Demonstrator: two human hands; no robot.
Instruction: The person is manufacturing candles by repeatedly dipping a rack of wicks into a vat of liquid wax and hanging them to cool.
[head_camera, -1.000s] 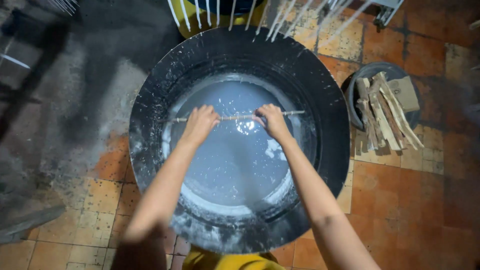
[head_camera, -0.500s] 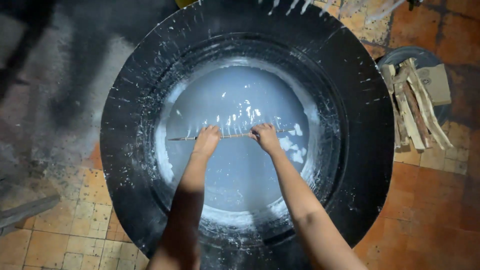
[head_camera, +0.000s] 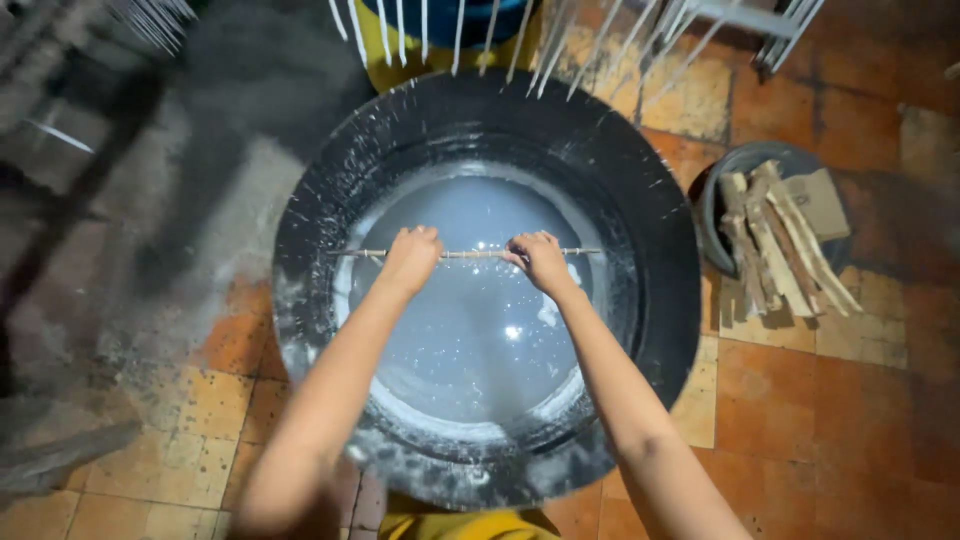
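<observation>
Head view: thin stick (head_camera: 470, 254) lies crosswise over the black basin (head_camera: 660, 250), left hand (head_camera: 410, 258) and right hand (head_camera: 540, 260) both clenched around it

One pan (head_camera: 680, 300), one stick (head_camera: 470, 254), two hands.
One wood bucket (head_camera: 725, 175) at three o'clock; white rods at twelve, too blurred to count.

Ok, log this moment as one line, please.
left hand: grip shut on thin stick | right hand: grip shut on thin stick | stick level over pale liquid in black basin | wood scraps beside
</observation>
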